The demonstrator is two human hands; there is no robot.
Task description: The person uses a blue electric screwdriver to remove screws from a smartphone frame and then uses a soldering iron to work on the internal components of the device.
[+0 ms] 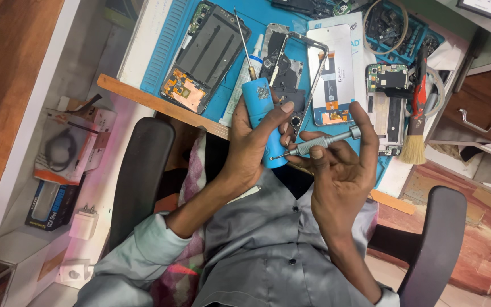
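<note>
my left hand [251,142] is wrapped tight round the blue tool [263,113], right hand [336,165] pinching the grey screwdriver [322,142], both just off the blue mat [257,17] edge

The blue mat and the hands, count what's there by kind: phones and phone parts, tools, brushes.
Opened phones and phone parts on the blue mat: 4
Blue power screwdriver in the left hand: 1
Grey hand screwdriver in the right hand: 1
Brush: 1
Total: 7

Left hand [257,133] curled closed, thumb up top; right hand [336,165] palm-up, fingers pinched, forefinger extended; forearms converging
</note>
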